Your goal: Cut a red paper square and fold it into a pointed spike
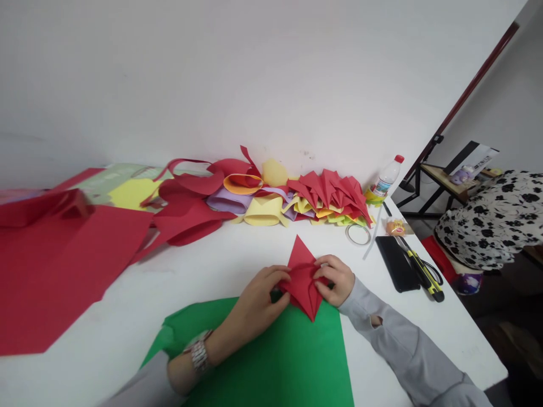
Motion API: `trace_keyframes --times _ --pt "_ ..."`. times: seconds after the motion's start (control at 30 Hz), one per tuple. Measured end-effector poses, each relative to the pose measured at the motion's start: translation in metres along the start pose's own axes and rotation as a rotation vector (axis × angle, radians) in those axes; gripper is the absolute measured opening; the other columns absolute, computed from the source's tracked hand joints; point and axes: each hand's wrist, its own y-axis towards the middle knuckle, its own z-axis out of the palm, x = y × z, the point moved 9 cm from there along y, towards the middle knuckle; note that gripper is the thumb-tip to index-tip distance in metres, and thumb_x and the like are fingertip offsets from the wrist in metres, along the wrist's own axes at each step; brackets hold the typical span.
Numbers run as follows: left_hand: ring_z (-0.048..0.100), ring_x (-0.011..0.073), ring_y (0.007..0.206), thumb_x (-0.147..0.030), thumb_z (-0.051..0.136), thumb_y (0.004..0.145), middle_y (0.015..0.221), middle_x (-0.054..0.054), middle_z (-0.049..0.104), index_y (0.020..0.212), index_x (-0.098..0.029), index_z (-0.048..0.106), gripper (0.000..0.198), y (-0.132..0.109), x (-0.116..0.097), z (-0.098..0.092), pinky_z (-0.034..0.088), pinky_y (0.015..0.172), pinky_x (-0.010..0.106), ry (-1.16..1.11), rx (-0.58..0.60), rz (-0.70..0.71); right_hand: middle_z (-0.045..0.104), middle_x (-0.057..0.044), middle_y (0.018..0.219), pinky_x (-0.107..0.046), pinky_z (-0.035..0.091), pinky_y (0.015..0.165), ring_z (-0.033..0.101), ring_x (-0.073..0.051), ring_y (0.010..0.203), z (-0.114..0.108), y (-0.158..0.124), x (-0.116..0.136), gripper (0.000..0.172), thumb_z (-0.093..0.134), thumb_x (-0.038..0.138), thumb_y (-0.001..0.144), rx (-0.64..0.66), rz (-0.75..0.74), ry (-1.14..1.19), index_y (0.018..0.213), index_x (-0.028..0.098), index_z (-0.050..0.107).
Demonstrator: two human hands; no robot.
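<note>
A piece of folded red paper (302, 282), shaped like a kite with a pointed top, lies at the centre of the table. Its lower part rests over a sheet of green paper (288, 356). At its left edge my left hand (265, 294) pinches the fold between thumb and fingers. From the other side my right hand (335, 278) grips the right edge with bent fingertips. Both hands are closed on the same piece, and their fingertips partly cover its flaps.
Folded red paper shapes (328, 192) and yellow and purple rolled paper (265, 209) line the wall. Large red sheets (63, 265) lie left. At right are a bottle (386, 180), tape roll (357, 234), black phone (396, 263), yellow-black cutter (424, 274) and a seated person's patterned clothing (496, 220).
</note>
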Motion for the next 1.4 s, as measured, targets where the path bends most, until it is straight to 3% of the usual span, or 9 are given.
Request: trace_keyframes --times 0.13,0.3,0.47,0.63,0.83,0.97,1.17,1.27,1.4 --pt "0.064 0.0254 0.099 -0.02 0.051 0.072 0.107 0.008 0.067 0.101 -0.021 0.057 0.03 -0.001 0.004 0.0 0.054 0.085 0.042 0.041 -0.035 -0.01 0.066 -0.007 0.092 -0.033 0.053 0.08 0.064 -0.019 0.089 -0.001 0.001 -0.006 0.011 0.049 0.02 0.09 -0.042 0.042 0.004 0.085 0.024 0.058" --pt "0.063 0.0269 0.097 -0.02 0.053 0.073 0.106 0.008 0.065 0.113 -0.02 0.052 0.04 -0.002 0.007 0.004 0.054 0.084 0.044 0.073 -0.037 -0.029 0.067 -0.006 0.087 -0.031 0.053 0.077 0.064 -0.018 0.084 -0.006 -0.001 -0.016 0.011 0.044 0.021 0.093 -0.101 0.138 -0.013 0.088 0.023 0.054" --pt "0.057 0.0292 0.108 -0.015 0.054 0.073 0.113 0.01 0.06 0.105 -0.021 0.055 0.032 -0.004 -0.012 -0.002 0.05 0.092 0.047 0.197 -0.082 0.107 0.065 -0.006 0.086 -0.033 0.053 0.075 0.063 -0.018 0.083 -0.009 0.0 -0.01 0.011 0.044 0.017 0.089 -0.114 0.101 -0.019 0.088 0.023 0.054" --pt "0.058 0.0266 0.104 -0.005 0.048 0.074 0.108 0.01 0.062 0.105 -0.02 0.057 0.036 -0.005 -0.029 0.004 0.052 0.091 0.043 0.287 -0.043 0.247 0.064 -0.007 0.087 -0.038 0.053 0.076 0.058 -0.023 0.086 0.002 0.003 0.006 0.029 0.046 0.009 0.07 -0.022 -0.063 -0.025 0.092 0.023 0.057" --pt "0.056 0.0282 0.115 -0.009 0.045 0.075 0.122 0.014 0.06 0.086 -0.02 0.057 0.02 -0.001 -0.018 0.01 0.049 0.097 0.045 0.225 0.018 0.189 0.064 -0.006 0.088 -0.037 0.052 0.077 0.059 -0.021 0.086 0.006 0.003 0.007 0.017 0.049 0.011 0.076 0.006 -0.071 -0.069 0.085 0.024 0.056" --pt "0.062 0.0257 0.106 -0.018 0.039 0.087 0.114 0.013 0.066 0.098 -0.019 0.057 0.022 0.003 -0.009 0.007 0.052 0.093 0.044 0.166 0.005 0.101 0.064 -0.007 0.091 -0.035 0.052 0.079 0.06 -0.021 0.088 -0.001 0.0 -0.002 0.02 0.046 0.013 0.077 -0.058 0.028 -0.027 0.094 0.023 0.053" --pt "0.068 0.0234 0.094 -0.033 0.033 0.096 0.103 0.009 0.071 0.109 -0.018 0.058 0.031 0.01 -0.003 0.002 0.055 0.084 0.038 0.16 -0.06 -0.011 0.066 -0.005 0.099 -0.035 0.051 0.081 0.063 -0.021 0.089 0.01 -0.004 -0.025 0.044 0.06 0.026 0.071 0.019 0.315 -0.096 0.114 0.022 0.051" --pt "0.069 0.0225 0.093 -0.031 0.033 0.096 0.105 0.007 0.072 0.114 -0.019 0.057 0.032 0.01 -0.003 0.0 0.055 0.083 0.037 0.174 -0.072 -0.017 0.065 -0.003 0.093 -0.032 0.05 0.08 0.062 -0.02 0.086 0.017 0.001 -0.028 0.033 0.06 0.018 0.07 0.039 0.33 -0.133 0.102 0.022 0.056" --pt "0.069 0.0225 0.089 -0.021 0.042 0.087 0.106 0.007 0.072 0.119 -0.019 0.057 0.036 0.009 -0.003 0.004 0.055 0.08 0.036 0.193 -0.059 0.036 0.061 -0.005 0.087 -0.031 0.048 0.076 0.056 -0.02 0.084 0.026 0.008 -0.021 0.022 0.054 0.006 0.062 0.097 0.18 -0.237 0.076 0.021 0.058"
